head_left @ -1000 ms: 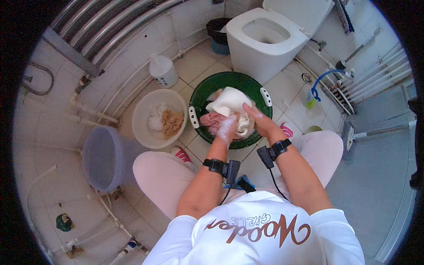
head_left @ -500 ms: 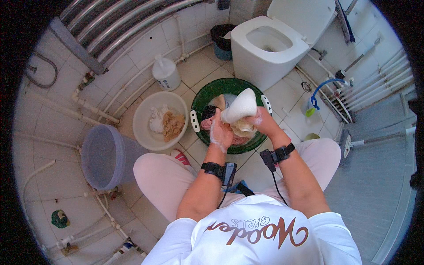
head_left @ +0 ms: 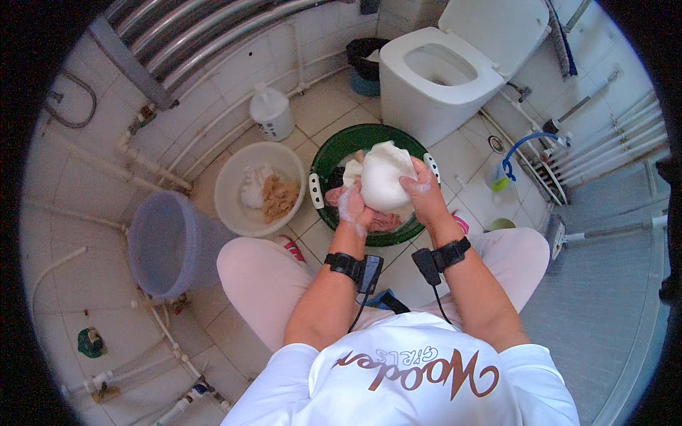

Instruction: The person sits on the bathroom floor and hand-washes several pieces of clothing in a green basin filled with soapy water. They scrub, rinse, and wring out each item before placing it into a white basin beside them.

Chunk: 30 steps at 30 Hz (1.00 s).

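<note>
Over a green basin [head_left: 325, 153], both my hands hold a white cup-shaped garment [head_left: 387, 181], its rounded face turned up; I cannot make out its exact kind. My left hand [head_left: 355, 211], with suds on its thumb side and wrist, grips it from the left and below. On the other side, the fingers of my right hand [head_left: 425, 190] are closed on its edge. A cream part of the cloth [head_left: 352, 170] hangs out at the left. Pink cloth [head_left: 383, 222] and dark cloth lie in the basin beneath, partly hidden by my hands.
Left of the green basin stands a white basin [head_left: 227, 213] with tan cloth [head_left: 279, 199] and white cloth [head_left: 253, 186]. Further left is a translucent bluish bucket [head_left: 186, 245]. A white jug [head_left: 272, 113], a bin [head_left: 364, 82] and a toilet [head_left: 412, 92] stand beyond. A blue hose [head_left: 517, 145] hangs at right.
The white garment has turned from a raised, lengthwise position to a broad rounded face between my hands. My right hand has shifted onto its right edge.
</note>
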### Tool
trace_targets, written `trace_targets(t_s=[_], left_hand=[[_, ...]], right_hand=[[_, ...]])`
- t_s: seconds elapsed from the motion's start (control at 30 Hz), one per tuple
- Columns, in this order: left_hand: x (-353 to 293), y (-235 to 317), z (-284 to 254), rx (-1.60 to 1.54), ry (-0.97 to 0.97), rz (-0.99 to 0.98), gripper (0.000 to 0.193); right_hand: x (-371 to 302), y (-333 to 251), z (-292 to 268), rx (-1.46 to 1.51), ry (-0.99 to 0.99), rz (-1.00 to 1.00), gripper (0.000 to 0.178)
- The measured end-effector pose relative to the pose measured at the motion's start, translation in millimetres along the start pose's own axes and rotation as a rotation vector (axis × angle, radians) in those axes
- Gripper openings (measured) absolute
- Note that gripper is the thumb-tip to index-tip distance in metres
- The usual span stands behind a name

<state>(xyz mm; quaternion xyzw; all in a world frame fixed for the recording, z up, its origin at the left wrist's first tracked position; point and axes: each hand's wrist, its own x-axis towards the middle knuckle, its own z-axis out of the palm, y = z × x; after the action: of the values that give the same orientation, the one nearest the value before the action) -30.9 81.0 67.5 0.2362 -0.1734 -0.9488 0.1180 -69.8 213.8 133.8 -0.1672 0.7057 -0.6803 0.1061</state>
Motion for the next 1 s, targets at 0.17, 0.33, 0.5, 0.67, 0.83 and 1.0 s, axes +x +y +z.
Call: trace_targets(t_s=[0.17, 0.33, 0.5, 0.67, 0.83, 1.0], left_hand=[[9.0, 0.5, -16.8, -0.403, -0.448, -0.210, 0.037], [-4.4, -25.9, -20.8, -0.252, -0.402, -0.196, 0.048], [-18.0, -36.0, 3.0, -0.084, -0.213, -0.295, 0.039], [-28.4, -16.1, -7.4, 0.165, -0.163, -0.212, 0.040], [-31.4, -30.4, 10.4, -0.083, -0.497, -0.363, 0.046], [-25.4, -20.1, 22.7, -0.019, -0.336, -0.390, 0.047]], right_hand=[[-34.4, -20.6, 33.8, -0.348, -0.065, -0.248, 0.027], [-20.3, -26.8, 50.0, -0.847, -0.206, -0.025, 0.030], [0.5, -9.5, 43.2, -0.669, 0.136, -0.154, 0.024], [-27.9, -2.5, 54.2, -0.685, -0.051, -0.436, 0.025], [9.3, 6.2, 30.5, -0.789, 0.141, -0.103, 0.029], [40.4, 29.3, -2.6, -0.459, 0.025, 0.033, 0.047]])
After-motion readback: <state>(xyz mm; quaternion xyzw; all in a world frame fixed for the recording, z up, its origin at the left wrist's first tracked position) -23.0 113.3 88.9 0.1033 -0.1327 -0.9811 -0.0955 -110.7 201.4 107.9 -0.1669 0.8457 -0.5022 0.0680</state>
